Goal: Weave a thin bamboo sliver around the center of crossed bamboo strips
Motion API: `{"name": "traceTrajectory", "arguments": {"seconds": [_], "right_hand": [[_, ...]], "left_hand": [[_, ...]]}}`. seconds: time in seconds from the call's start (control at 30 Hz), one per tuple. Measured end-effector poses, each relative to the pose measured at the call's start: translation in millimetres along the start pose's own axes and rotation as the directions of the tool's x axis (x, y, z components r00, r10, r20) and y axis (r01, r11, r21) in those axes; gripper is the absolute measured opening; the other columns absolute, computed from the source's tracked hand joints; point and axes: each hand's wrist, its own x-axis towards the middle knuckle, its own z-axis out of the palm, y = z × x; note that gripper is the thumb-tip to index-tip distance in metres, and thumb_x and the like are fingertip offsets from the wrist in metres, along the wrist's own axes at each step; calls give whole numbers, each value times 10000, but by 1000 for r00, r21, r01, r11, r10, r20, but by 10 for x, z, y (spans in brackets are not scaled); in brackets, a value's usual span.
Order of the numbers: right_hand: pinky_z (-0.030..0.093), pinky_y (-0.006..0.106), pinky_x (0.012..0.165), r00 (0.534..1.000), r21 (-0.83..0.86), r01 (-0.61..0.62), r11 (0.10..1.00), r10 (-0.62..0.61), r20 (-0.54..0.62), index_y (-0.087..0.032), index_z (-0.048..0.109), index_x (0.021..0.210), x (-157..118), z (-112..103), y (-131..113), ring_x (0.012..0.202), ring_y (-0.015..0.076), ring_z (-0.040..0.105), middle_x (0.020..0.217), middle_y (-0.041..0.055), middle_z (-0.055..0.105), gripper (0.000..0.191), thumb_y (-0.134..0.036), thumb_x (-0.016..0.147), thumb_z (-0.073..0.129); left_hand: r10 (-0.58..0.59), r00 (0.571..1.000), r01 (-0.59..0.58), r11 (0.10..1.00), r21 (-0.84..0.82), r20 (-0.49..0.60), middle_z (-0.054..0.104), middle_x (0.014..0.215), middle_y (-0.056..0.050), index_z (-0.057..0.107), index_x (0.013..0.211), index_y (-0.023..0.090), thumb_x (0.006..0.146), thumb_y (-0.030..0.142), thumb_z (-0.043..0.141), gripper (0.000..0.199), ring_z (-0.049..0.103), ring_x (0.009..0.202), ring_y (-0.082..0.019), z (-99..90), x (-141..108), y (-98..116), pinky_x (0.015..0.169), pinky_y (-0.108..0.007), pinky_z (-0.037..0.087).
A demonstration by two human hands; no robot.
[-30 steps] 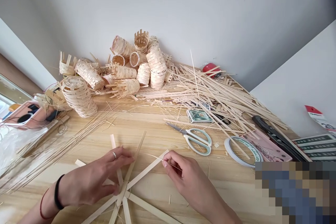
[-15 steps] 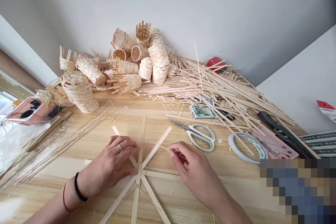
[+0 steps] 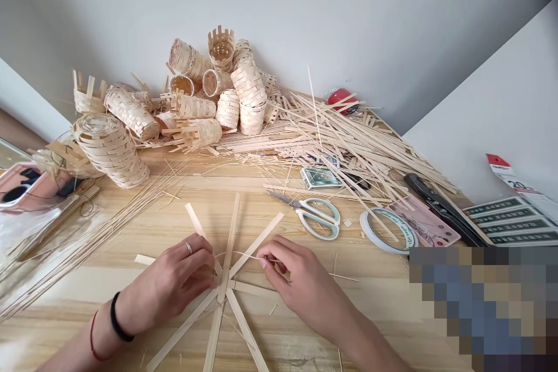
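Observation:
Flat pale wood strips [image 3: 228, 263] cross in a star shape on the table. At the star's left side, my left hand [image 3: 178, 273] has its fingers curled over the strips near the crossing, with its fingertips partly hidden. My right hand [image 3: 292, 273] is closed in a pinch on a thin wood strand [image 3: 244, 254], just right of the star. The strand bows across the upright strip toward my left fingers. One strip [image 3: 253, 289] runs out rightward beneath my right hand, and another strip's end [image 3: 145, 259] shows beyond my left hand.
Scissors [image 3: 318, 218], a tape roll [image 3: 389, 231] and a black-handled cutter [image 3: 440, 206] lie to the right. Woven baskets [image 3: 248, 93] are piled at the back beside loose strips [image 3: 349, 133]. Thin strands [image 3: 113, 221] lie at left, near a pink container [image 3: 32, 192].
The view has shifted, so the background sits further left. My right hand has come nearer the star's middle, and the strand now arches between both hands. My left fingers are more curled.

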Motion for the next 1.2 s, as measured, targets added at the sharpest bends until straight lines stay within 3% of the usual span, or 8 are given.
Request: {"name": "traceTrajectory", "arguments": {"seconds": [0.1,0.23,0.3,0.4,0.47,0.6,0.8,1.2], "right_hand": [[417,264,605,1000,1,19,1000,-19,4,-219,531,800,-10,6,-7,654,144,503,759,-13,559,193,-85,929,484],[448,263,623,1000,40,3,999,-2,-11,-213,589,858,-3,29,19,685,148,563,798,4,616,182,-99,949,481],[467,262,622,1000,55,-24,998,25,-16,-208,630,909,4,55,34,697,152,597,836,19,655,172,-113,961,496],[495,257,635,998,58,-55,997,56,-32,-199,662,946,14,120,43,718,154,640,880,31,686,148,-118,957,540],[518,259,667,997,46,-58,997,61,-48,-194,670,951,18,176,40,747,158,668,895,35,694,142,-110,953,556],[552,278,729,996,37,-53,998,55,-67,-186,676,996,14,263,14,779,163,700,946,49,706,148,-91,951,572],[551,331,802,994,-37,-112,993,112,-5,-200,680,1055,-22,296,-55,852,207,697,936,34,707,243,-121,847,777],[514,356,792,988,-100,-149,984,152,27,-196,585,959,-47,383,-82,872,234,662,939,38,680,312,-88,788,822]], "left_hand": [[-18,1000,18,1000,24,18,623,955,-40,586,892,202,1003,180,562,116,616,836,-169,-1,11,22,726,-281,522],[-58,997,56,996,70,41,613,892,-27,534,859,207,1002,182,529,146,594,755,-162,-2,22,51,662,-277,492],[-74,997,71,994,85,36,636,930,-29,546,959,217,985,171,540,53,623,775,-172,16,12,60,674,-283,510],[-62,998,63,988,139,-11,667,1087,-68,485,1295,226,965,140,533,344,670,942,-226,72,-15,80,797,-341,561],[-66,998,67,981,184,-12,648,1194,-103,422,1405,228,958,115,513,470,660,1041,-259,111,-26,105,879,-396,566],[-97,994,83,970,229,50,623,1232,-108,472,1352,243,961,134,531,410,652,1033,-272,140,-30,156,890,-443,566],[-115,990,90,959,268,78,584,1308,-110,429,1410,276,902,192,670,569,620,1097,-324,141,-65,169,909,-512,546],[-119,991,99,958,270,58,655,1152,-66,512,1292,271,896,168,712,455,672,919,-268,219,-38,146,804,-431,528]]}}
